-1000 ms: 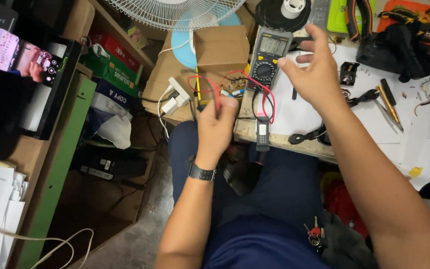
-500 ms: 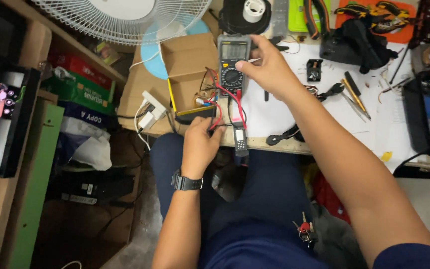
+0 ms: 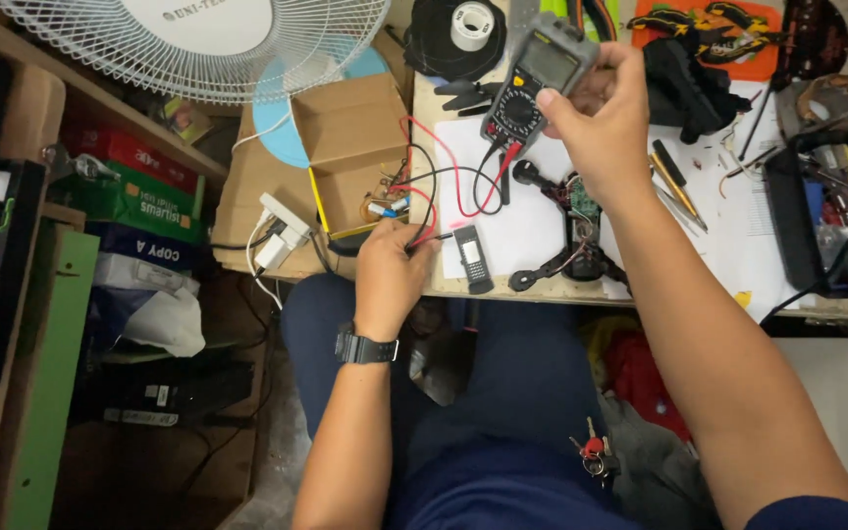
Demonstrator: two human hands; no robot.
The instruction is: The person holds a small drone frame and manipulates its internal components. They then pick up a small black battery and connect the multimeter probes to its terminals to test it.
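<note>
Two hands busy: your right hand [image 3: 596, 118] fingers grip the multimeter [image 3: 532, 83]; your left hand [image 3: 390, 265] fingers pinch its probe leads [image 3: 424, 231].

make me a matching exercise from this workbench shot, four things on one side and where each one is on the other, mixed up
Things:
1. multimeter
2. roll of white tape
3. wristwatch
4. bunch of keys

Places:
A. on the person's lap
B. on the left wrist
C. lifted off the desk in the right hand
D. on a black round thing at the top of the desk

Pairs: 1-C, 2-D, 3-B, 4-A
</note>
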